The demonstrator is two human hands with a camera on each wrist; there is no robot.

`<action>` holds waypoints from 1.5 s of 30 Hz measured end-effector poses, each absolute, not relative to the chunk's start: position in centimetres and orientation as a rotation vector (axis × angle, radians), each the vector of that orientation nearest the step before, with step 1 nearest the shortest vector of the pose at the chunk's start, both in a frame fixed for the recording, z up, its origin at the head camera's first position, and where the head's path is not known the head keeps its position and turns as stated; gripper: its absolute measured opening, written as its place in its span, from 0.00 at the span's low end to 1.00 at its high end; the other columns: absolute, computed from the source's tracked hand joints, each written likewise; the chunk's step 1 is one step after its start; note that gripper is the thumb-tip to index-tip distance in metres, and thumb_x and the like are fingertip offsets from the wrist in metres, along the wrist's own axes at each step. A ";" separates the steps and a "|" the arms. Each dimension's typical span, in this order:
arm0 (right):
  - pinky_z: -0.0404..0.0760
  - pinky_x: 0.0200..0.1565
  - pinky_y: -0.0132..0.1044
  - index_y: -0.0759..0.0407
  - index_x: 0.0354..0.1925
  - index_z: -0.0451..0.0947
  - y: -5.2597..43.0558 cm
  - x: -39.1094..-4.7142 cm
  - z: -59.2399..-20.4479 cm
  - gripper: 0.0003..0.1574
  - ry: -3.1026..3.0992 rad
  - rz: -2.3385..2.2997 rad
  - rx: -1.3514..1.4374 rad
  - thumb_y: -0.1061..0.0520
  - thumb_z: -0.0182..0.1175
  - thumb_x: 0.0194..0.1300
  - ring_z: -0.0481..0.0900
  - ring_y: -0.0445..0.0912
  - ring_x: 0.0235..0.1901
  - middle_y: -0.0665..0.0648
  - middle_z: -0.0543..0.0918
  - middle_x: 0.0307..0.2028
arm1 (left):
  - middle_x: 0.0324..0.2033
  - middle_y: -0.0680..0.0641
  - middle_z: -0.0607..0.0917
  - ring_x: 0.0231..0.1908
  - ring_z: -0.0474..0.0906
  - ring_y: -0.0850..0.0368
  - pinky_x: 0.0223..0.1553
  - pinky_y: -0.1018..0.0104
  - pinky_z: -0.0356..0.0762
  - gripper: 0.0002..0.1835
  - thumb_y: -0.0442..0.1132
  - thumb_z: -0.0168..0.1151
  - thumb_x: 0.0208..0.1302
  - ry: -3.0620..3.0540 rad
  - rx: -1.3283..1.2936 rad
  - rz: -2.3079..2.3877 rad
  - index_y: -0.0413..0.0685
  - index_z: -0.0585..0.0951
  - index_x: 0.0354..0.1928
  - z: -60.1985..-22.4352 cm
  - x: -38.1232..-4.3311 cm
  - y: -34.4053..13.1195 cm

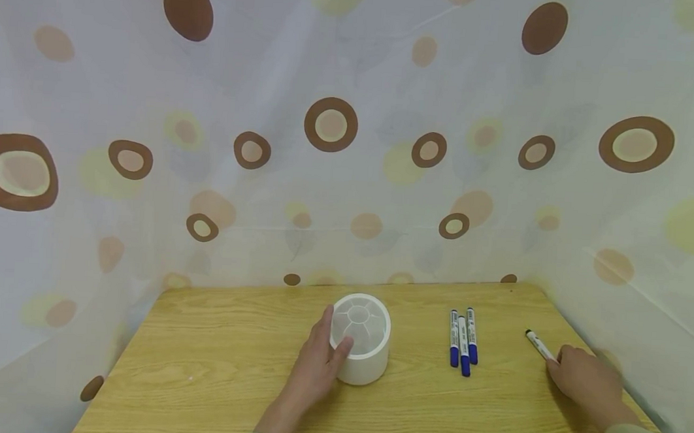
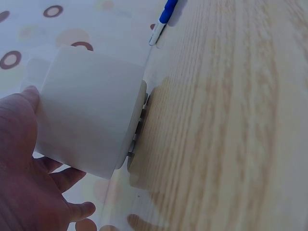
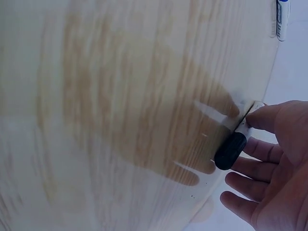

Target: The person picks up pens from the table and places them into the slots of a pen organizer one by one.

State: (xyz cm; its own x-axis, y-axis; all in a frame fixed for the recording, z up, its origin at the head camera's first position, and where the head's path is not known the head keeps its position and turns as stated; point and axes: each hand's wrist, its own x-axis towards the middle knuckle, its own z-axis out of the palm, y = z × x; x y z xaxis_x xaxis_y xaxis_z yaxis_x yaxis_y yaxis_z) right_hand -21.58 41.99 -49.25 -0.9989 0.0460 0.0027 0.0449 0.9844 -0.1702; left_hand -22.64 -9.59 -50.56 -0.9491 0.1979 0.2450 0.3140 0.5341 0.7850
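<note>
A white round pen holder with divided compartments inside stands near the middle of the table. My left hand grips it from the left, thumb at the near rim and fingers round the far side. In the left wrist view, the holder's smooth side wall fills the grasp, with its slotted base close to the wood. Over on the right, my right hand pinches a white marker between thumb and fingers. The marker's black cap shows in the right wrist view; part of the barrel is hidden by the thumb.
Between the hands lie three white markers with blue caps, side by side. The wood-grain table ends at a pale curtain patterned with brown circles, which closes off the back and both sides.
</note>
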 end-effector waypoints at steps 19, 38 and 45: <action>0.76 0.25 0.48 0.68 0.39 0.81 41.3 -21.7 -48.8 0.24 -3.064 0.431 -0.160 0.50 0.52 0.83 0.75 0.50 0.25 0.56 0.80 0.27 | 0.82 0.29 0.62 0.79 0.62 0.27 0.77 0.29 0.62 0.44 0.60 0.51 0.88 -2.624 -0.449 -1.397 0.43 0.50 0.90 -50.4 -22.3 -9.6; 0.72 0.24 0.44 0.77 0.61 0.75 38.3 -21.6 -47.0 0.38 -2.987 0.627 -0.149 0.40 0.48 0.89 0.74 0.50 0.26 0.58 0.85 0.34 | 0.83 0.31 0.61 0.80 0.62 0.29 0.79 0.31 0.60 0.44 0.61 0.50 0.88 -2.641 -0.443 -1.400 0.44 0.49 0.90 -50.6 -22.3 -9.5; 0.73 0.25 0.46 0.77 0.65 0.74 36.7 -21.7 -45.9 0.41 -2.924 0.751 -0.099 0.38 0.46 0.90 0.75 0.52 0.25 0.59 0.85 0.33 | 0.83 0.31 0.61 0.80 0.62 0.28 0.78 0.30 0.60 0.44 0.60 0.51 0.88 -2.635 -0.439 -1.393 0.45 0.49 0.90 -50.4 -22.4 -9.5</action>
